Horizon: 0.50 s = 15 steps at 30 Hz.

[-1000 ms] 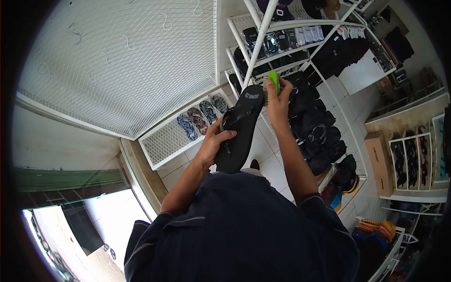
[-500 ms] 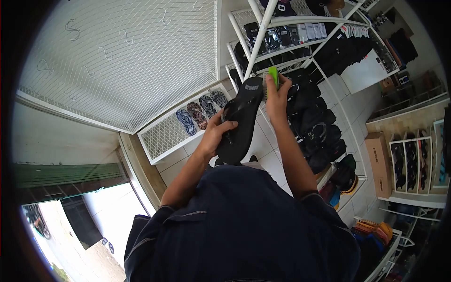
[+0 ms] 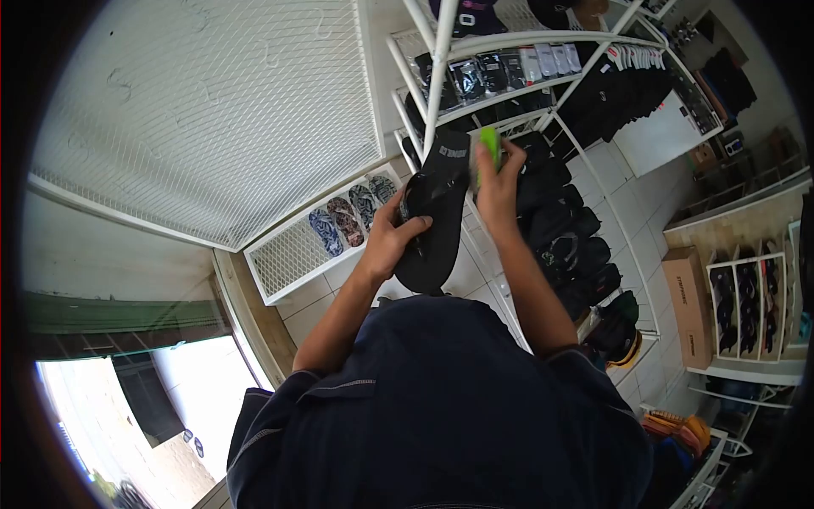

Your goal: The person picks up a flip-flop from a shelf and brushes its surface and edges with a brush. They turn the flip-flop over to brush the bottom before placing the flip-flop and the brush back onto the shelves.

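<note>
Our left fingers (image 3: 414,227) close around the side of a black flip-flop (image 3: 443,246), thumb on its footbed near the straps. Our right fingers (image 3: 486,161) grip a green brush (image 3: 489,138) close beside the lettered upper end; blur hides whether they touch. The flip-flop is in our hands above the tiled floor (image 3: 482,261), its lower edge near our dark shirt (image 3: 458,399) in view. Open room shows between its right edge and our right forearm. Left of our left hand, a white mesh shelf (image 3: 284,267) bears patterned flip-flops (image 3: 346,220). Beyond the upper end stands a white rack (image 3: 438,81); black goods (image 3: 570,242) lie right of our right forearm.
</note>
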Tool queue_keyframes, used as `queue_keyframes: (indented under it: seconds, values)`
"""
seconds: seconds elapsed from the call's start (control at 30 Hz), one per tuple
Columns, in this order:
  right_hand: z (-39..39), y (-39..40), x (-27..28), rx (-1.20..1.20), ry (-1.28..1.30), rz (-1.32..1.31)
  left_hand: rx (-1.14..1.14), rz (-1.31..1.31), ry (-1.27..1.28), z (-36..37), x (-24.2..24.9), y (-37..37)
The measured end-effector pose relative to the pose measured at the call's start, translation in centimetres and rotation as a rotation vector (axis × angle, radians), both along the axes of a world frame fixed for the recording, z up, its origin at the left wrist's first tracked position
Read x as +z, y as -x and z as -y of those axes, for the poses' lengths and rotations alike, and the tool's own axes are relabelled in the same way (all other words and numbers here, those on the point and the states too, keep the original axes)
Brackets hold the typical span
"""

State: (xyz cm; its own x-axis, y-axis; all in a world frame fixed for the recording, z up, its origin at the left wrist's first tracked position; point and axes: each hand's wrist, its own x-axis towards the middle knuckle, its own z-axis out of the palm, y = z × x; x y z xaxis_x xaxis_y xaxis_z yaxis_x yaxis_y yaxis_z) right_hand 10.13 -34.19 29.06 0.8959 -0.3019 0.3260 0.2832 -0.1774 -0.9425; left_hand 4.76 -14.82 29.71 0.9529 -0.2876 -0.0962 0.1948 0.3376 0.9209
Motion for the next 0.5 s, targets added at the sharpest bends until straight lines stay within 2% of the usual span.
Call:
queue_keyframes:
  seconds: [0.07, 0.1, 0.17, 0.2, 0.27, 0.3, 0.37, 0.43, 0.5]
  values:
    - [3.3, -2.7, 0.1, 0.026, -0.215, -0.168, -0.008, 0.049, -0.012, 1.7, 0.3, -0.3]
    - [3.9, -2.4, 0.3, 0.023, -0.216, -0.166, -0.011, 0.011, 0.016, 2.3, 0.3, -0.3]
    - [3.5, -0.7, 1.0, 0.022, -0.073, -0.151, -0.006, -0.029, 0.041, 3.5, 0.0, -0.5]
    - [2.1, 1.4, 2.1, 0.047, -0.027, -0.144, 0.098, 0.030, -0.027, 4.1, -0.2, -1.1]
    - [1.0, 3.6, -2.2, 0.127, 0.014, 0.062, 0.218, 0.034, -0.081, 4.4, 0.9, -1.8]
    - [1.2, 5.8, -0.7, 0.255, -0.162, -0.120, 0.240, 0.017, -0.033, 4.4, 1.4, -2.2]
    - [1.7, 7.9, -0.1, 0.341, -0.205, -0.190, 0.285, -0.044, 0.017, 4.8, 1.6, -2.3]
    - [3.5, 6.5, -0.5, 0.298, -0.149, -0.090, 0.250, -0.013, -0.011, 5.9, 1.0, -1.5]
    - [5.7, 2.8, 0.2, 0.192, -0.320, -0.145, 0.174, -0.001, -0.030, 8.1, 0.3, 0.0]
